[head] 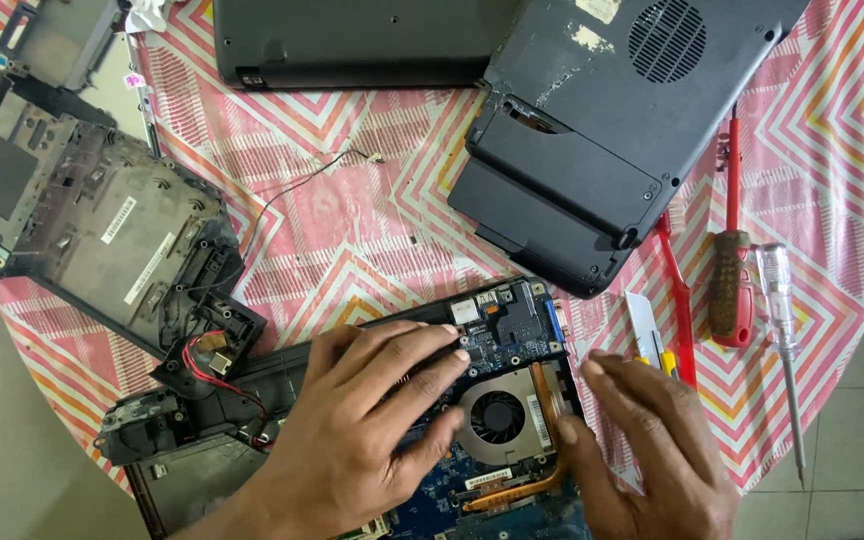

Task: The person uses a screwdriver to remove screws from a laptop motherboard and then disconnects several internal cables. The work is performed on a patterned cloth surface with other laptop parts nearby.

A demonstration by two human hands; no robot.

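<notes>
Round counter (372, 230) under a pink zigzag cloth carries dismantled laptop parts. Open laptop (512, 330) lies at the near edge, its blue board exposed, with a round fan (497, 417) and a copper heat pipe (550, 400) beside it. Left hand (362, 430) rests flat on the board just left of the fan, fingers spread and slightly curled, gripping nothing visible. Right hand (652, 450) lies at the laptop's right edge, open, thumb touching the heat pipe area, holding nothing. Stripped grey shell (82, 220) sits far left; two closed dark laptops (592, 130) lie upside down at the far side. Right of them: a red toothbrush (679, 300), a red screwdriver (731, 270), a clear-handled screwdriver (782, 330), and a yellow cutter (647, 335) just beside the right hand.
</notes>
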